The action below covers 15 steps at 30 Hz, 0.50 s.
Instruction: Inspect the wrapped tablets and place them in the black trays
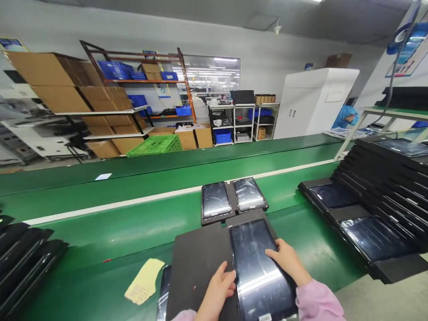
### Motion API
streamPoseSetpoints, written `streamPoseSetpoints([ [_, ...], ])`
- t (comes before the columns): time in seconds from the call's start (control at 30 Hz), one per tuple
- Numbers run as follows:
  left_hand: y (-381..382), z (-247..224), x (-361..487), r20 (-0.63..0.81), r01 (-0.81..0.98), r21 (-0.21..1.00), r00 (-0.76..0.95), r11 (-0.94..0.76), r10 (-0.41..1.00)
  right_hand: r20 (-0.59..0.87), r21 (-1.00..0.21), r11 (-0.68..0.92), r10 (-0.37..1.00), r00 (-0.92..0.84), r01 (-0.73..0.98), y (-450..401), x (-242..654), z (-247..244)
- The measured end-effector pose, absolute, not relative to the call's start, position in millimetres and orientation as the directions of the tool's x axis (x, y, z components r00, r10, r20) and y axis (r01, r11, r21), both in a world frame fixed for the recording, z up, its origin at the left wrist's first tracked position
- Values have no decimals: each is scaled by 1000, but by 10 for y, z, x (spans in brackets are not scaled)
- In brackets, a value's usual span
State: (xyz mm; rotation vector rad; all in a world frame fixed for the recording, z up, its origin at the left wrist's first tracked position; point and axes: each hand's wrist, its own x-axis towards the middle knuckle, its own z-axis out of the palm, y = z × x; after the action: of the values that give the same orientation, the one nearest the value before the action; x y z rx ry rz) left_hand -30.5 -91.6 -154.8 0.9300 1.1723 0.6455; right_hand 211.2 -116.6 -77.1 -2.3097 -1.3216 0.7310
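A large tablet screen (257, 263) with a glossy dark face lies in a black foam tray (197, 254) in front of me. My right hand (290, 262) grips the screen's right edge, its thumb over the glass and the other fingers along the side. My left hand (218, 285) is at the left edge of the screen, fingers bent and fingertips against it. The undersides of both hands' fingers are partly hidden. Beyond the tray, two smaller-looking screens, a left screen (216, 199) and a right screen (248, 194), sit in another dark tray.
Stacked black trays (384, 187) with screens stand at right; more dark trays (26, 263) are at left. A handwritten yellow paper (144, 281) lies on the green conveyor belt (133, 227). A person in blue (346, 117) is at the far right. A green crate (155, 145) stands behind the line.
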Motion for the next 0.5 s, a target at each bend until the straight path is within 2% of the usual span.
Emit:
streamPoseSetpoints([
  [0.07, -861, -1451, -242, -493, 139, 870, 255, 473, 832, -218, -711, -365, 927, 304, 601, -1189, 2078, -646],
  [0.17, -825, -1276, -138, -465, 204, 880, 195, 428, 863, -77, -904, -134, 985, 154, 406, -1254, 1846, -366],
  [0.27, -809, -1024, -5, -297, 33, 955, 60, 295, 953, -2, -956, -16, 999, 48, 292, -1301, 1542, -91],
  [0.33, -786, -854, 69, -210, -113, 972, -19, 206, 978, 27, -987, 32, 999, -34, 157, -1278, 1396, 36],
  [0.43, -750, -681, 124, -174, -234, 959, -37, 160, 984, 100, -993, 89, 986, -135, -82, -1128, 1285, 169],
  [0.5, -762, -638, 140, -178, -276, 947, -29, 163, 984, 154, -976, 130, 979, -132, -172, -990, 1256, 265],
])
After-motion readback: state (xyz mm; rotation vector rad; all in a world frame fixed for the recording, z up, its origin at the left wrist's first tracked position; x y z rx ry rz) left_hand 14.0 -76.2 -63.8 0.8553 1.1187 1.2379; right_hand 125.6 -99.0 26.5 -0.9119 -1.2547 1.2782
